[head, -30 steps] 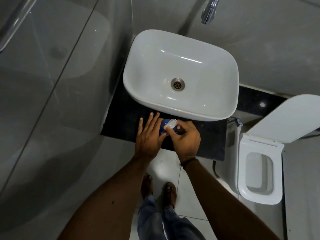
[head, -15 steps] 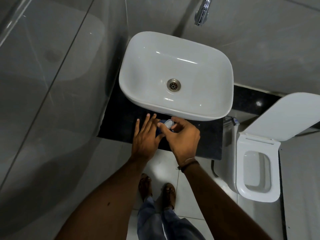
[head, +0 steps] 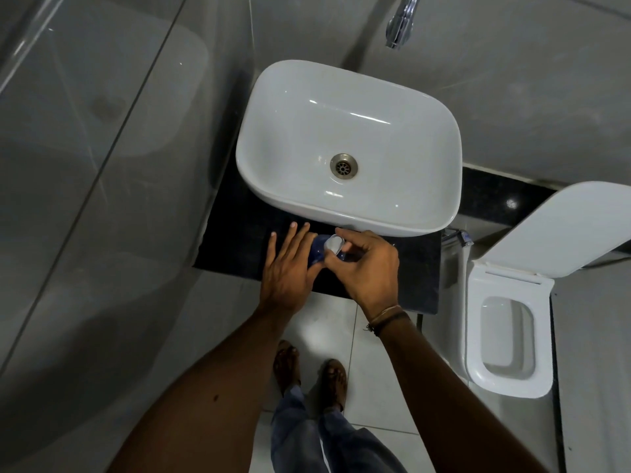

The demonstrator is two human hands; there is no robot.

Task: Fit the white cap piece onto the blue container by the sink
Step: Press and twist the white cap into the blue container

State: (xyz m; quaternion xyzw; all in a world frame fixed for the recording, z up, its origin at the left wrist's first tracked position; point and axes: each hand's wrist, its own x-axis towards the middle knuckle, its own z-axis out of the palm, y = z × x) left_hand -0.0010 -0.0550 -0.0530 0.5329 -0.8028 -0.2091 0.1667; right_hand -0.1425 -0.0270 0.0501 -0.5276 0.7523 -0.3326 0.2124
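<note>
A blue container (head: pixel 317 249) stands on the dark counter (head: pixel 235 240) just in front of the white sink (head: pixel 348 148). My left hand (head: pixel 290 268) rests against the container's left side, fingers straight and pointing at the sink. My right hand (head: pixel 367 268) pinches a small white cap piece (head: pixel 333 243) at the container's top. Most of the container is hidden between the two hands. Whether the cap is seated on the container cannot be told.
A chrome tap (head: pixel 399 22) hangs over the sink's far side. A white toilet (head: pixel 508 339) with its lid up stands at the right. A glass panel (head: pixel 85 165) runs along the left. My sandalled feet (head: pixel 310 373) stand on pale floor tiles.
The white cap has dropped lower onto the container's top and my right hand has closed further over it. My left hand stays against the container.
</note>
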